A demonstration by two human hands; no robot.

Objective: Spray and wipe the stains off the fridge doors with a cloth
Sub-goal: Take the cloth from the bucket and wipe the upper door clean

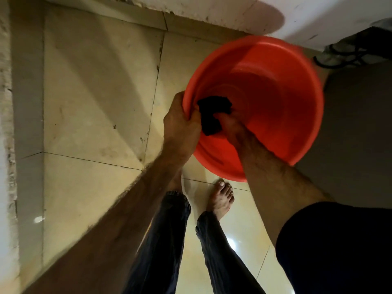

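1. A floor of pale cream tiles (95, 81) is seen from above, marked with dark scuffs and chipped grout lines; a white wall base (191, 11) runs along the top of the view.
2. A large round orange basin (297, 102) is seen near the wall at the upper right, its rim blurred on the far side. A shallow layer of clear water appears to lie in its bottom, though the blur leaves this uncertain.
3. Two bare forearms are extended down towards the basin, above legs in dark trousers (169, 240); a bare foot (221, 198) is planted on the tiles just below the basin's near rim.
4. The left hand (182, 126) is closed over the basin's near-left rim, its fingers curled inward; whether the rim alone or also the cloth is gripped cannot be told.
5. The right hand (232, 128) is placed inside the basin, its fingers bent around the lower part of the cloth.
6. A dark, crumpled cloth (213, 114) is held inside the basin, just within the near-left wall, between the two hands.
7. A sandal with dark straps (343, 54) is seen at the upper right, beside the basin.
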